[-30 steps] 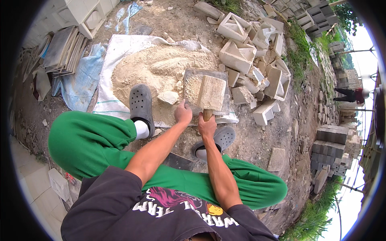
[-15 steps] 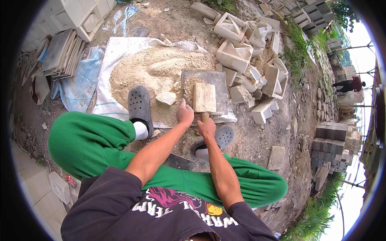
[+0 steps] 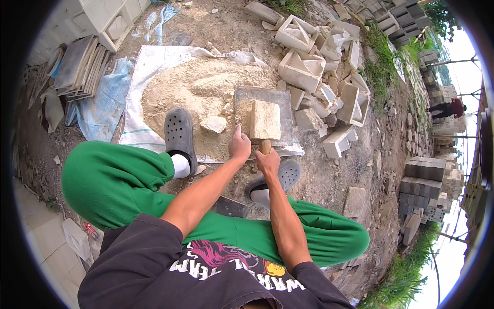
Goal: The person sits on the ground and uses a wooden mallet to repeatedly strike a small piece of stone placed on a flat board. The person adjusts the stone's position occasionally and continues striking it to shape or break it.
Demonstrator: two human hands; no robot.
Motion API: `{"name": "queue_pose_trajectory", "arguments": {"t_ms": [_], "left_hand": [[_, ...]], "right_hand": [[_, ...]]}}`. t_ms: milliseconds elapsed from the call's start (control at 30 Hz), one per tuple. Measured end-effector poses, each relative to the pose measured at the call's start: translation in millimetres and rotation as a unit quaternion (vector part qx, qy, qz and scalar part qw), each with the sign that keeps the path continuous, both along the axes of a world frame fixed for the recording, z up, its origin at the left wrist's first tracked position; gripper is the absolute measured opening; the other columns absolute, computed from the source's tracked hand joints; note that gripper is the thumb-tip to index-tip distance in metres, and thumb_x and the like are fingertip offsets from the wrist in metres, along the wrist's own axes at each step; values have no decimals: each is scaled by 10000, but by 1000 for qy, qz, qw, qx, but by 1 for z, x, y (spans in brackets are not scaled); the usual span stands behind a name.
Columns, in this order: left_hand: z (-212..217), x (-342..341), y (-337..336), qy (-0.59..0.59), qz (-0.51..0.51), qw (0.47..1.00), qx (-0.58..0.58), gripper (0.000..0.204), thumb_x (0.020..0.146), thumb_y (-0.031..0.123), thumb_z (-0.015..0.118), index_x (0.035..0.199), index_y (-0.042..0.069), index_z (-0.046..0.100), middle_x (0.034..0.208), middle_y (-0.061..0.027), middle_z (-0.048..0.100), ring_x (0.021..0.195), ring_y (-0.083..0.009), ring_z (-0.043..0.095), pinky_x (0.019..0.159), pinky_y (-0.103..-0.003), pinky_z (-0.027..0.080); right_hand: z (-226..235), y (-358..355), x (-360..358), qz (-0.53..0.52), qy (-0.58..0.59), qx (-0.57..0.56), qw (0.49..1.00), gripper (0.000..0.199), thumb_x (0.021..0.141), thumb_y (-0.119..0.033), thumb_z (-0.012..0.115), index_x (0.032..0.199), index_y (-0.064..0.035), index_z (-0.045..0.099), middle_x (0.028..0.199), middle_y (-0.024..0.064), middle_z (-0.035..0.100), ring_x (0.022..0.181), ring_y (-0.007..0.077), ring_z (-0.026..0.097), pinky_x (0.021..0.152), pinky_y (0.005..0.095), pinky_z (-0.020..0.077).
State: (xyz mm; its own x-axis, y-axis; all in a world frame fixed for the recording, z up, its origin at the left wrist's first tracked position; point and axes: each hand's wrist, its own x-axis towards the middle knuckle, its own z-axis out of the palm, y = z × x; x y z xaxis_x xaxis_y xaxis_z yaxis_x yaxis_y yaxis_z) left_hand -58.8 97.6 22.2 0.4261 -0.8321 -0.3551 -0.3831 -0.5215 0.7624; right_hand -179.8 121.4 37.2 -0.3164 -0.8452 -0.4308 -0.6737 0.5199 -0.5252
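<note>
Both hands are close together, almost touching. The right hand [image 3: 267,160] is clamped on a wooden handle [image 3: 265,147]; the left hand [image 3: 239,145] grips just beside it, but what it holds I cannot tell. The tan block [image 3: 265,119] lies on a grey slab [image 3: 242,98], directly in front of the hands. A sand heap [image 3: 190,92] on a white sheet [image 3: 149,62] lies at the left. Broken pale hollow blocks [image 3: 303,69] crowd the right side. One grey clog [image 3: 178,131] stands on the sand, near a loose stone piece [image 3: 213,123].
</note>
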Motion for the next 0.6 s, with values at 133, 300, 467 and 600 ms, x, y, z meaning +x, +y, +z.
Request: {"name": "queue_pose_trajectory", "arguments": {"t_ms": [133, 300, 467, 600], "left_hand": [[1, 0, 6, 13, 3, 1000, 14, 500, 956, 191, 406, 1422, 27, 484, 1291, -231, 610, 1113, -413, 622, 961, -472, 487], [-9, 5, 4, 38, 36, 999, -5, 490, 945, 189, 430, 1391, 10, 524, 1216, -269, 637, 1101, -417, 623, 950, -464, 482], [-8, 9, 9, 28, 47, 998, 8, 488, 952, 196, 437, 1384, -12, 522, 1228, -279, 629, 1126, -416, 613, 976, -458, 468], [-11, 7, 6, 52, 74, 995, 38, 474, 956, 199, 443, 1365, -20, 540, 1244, -266, 630, 1164, -403, 602, 1005, -447, 457]], "right_hand": [[-8, 11, 6, -3, 54, -19, 998, 432, 721, -346, 720, 956, 16, 688, 904, 247, 715, 892, 387, 700, 806, 463, 538], [-6, 1, -1, 26, 43, 15, 999, 422, 715, -336, 719, 964, 4, 693, 923, 247, 716, 906, 405, 692, 812, 463, 537], [7, -2, 8, -6, -6, -66, 998, 410, 719, -329, 719, 941, 14, 673, 913, 252, 706, 899, 413, 686, 814, 464, 535], [-28, 8, -1, 48, 114, -22, 992, 343, 726, -301, 701, 873, 6, 663, 796, 212, 706, 775, 370, 702, 726, 436, 548]]}}
